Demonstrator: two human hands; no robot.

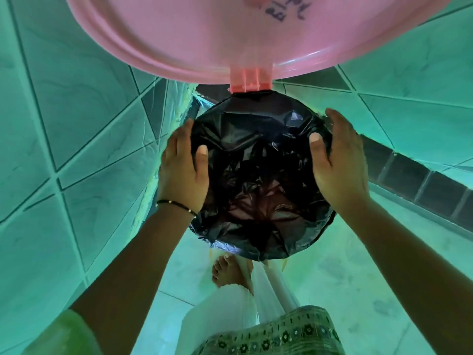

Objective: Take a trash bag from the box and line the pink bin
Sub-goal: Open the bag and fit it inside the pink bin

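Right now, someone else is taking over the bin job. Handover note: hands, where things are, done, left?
Left hand: on the left side of the bin mouth, thumb hooked over the black trash bag at the rim, fingers outside.
Right hand: same on the right side, thumb over the bag edge.
Pink bin: body hidden under the bag; its lid stands open, hinged at the far side.
Done: bag is in the bin, with its edge folded over the rim all round as far as can be seen.
Left: snug the edge down, let go, and probably close the lid. The box is not in view.
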